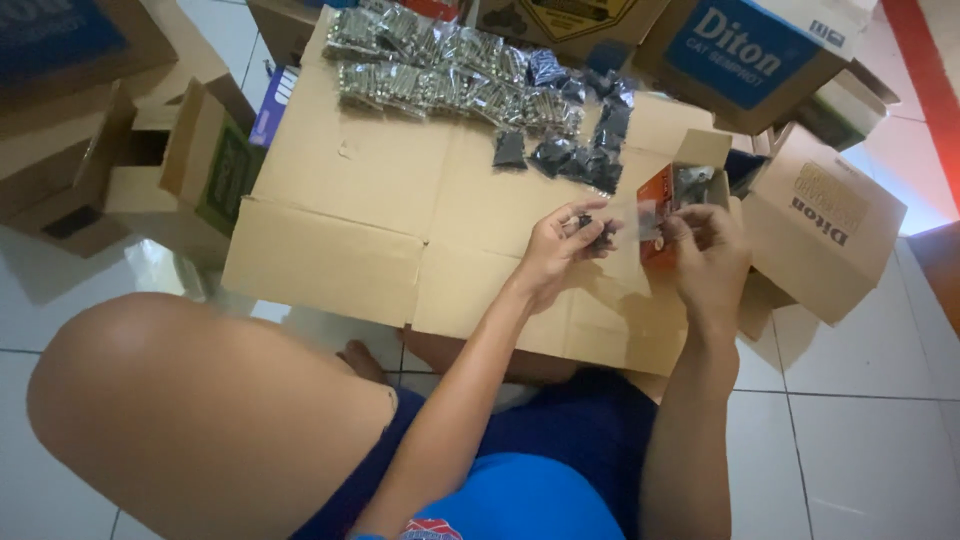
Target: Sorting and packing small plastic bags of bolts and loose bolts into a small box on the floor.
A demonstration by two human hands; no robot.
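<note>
Upper centre: I count many filled packets point(440, 75), silver then black, laid on the flattened cardboard point(400, 220). My left hand point(560, 245) pinches dark screws point(590, 232). My right hand point(705, 250) pinches a clear bag point(650, 222), mouth up. Small orange box point(672, 200) behind holds more; plenty packed, some left.

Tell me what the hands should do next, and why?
Probably drop the dark screws pinched in the left hand into the small clear bag that the right hand holds up. The two hands sit close together above the flattened cardboard, and filled bags already lie in rows farther back.
</note>
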